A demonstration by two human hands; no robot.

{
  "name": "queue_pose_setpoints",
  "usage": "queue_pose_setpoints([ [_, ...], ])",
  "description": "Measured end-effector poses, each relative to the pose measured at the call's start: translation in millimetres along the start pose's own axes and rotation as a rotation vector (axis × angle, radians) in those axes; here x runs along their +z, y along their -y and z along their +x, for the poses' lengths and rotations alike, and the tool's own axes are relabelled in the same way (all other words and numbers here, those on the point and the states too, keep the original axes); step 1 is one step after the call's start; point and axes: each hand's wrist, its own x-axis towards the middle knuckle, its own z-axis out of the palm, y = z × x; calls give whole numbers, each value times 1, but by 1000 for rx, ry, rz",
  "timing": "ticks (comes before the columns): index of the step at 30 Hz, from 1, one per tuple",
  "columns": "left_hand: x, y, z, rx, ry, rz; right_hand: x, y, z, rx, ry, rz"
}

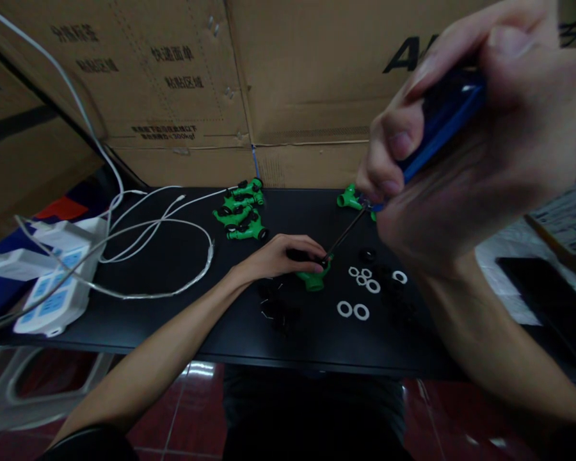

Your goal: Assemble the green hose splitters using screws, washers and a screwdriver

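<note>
My right hand (pixel 480 121) is raised close to the camera, its fingers wrapped round the blue handle of a screwdriver (pixel 348 229). The thin metal shaft slants down to the left, and its tip meets a green Y-shaped plastic fitting (pixel 314 280) on the dark table. Pressed over that fitting is my left hand (pixel 295 256), fingers closed on it and on a black part at its top. Right of the fitting lie several white ring washers (pixel 361 312) and a small black ring (pixel 367 255). The exact spot the tip touches is too small to make out.
Several green fittings (pixel 242 214) lie in a group at the back, another (pixel 348 197) behind the screwdriver. Dark small parts (pixel 276 310) sit near the front. White cables (pixel 168 294) and a power strip (pixel 67 275) occupy the left. A phone (pixel 552 301) lies right; cardboard (pixel 307 77) stands behind.
</note>
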Motion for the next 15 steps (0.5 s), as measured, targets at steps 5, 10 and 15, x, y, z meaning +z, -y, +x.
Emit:
queue_pose_setpoints([
  [5,-1,0,0,-12,9,3,1,0,0,-37,37,-3],
  [10,-1,2,-1,-18,10,3,3,-3,0,-26,-91,44],
  [15,-1,3,0,-16,11,2,6,3,-3,11,33,-31],
])
